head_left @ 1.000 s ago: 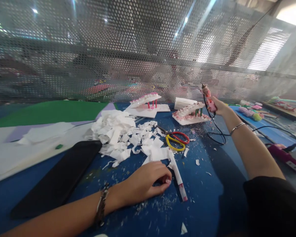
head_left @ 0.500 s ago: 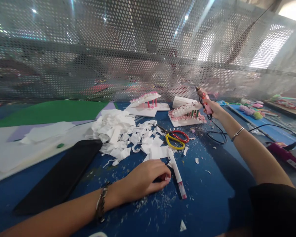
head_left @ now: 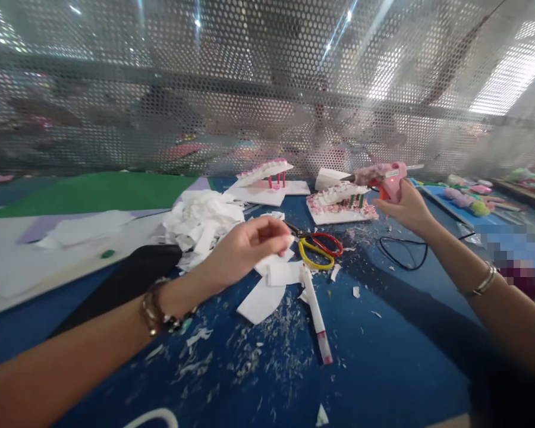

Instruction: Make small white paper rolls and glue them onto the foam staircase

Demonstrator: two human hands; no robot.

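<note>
In our right hand (head_left: 408, 208) we held the pink glue gun (head_left: 377, 173); its handle was inside our closed fingers, and its nozzle pointed left, near the model with green posts (head_left: 336, 205). Our left hand (head_left: 249, 244) pinched a small pale piece (head_left: 290, 239) at the fingertips, beside the scissors (head_left: 317, 252).

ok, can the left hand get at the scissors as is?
Likely yes: the left hand is close by and nothing covers the scissor handles, though it seems to pinch a white bit.
</note>
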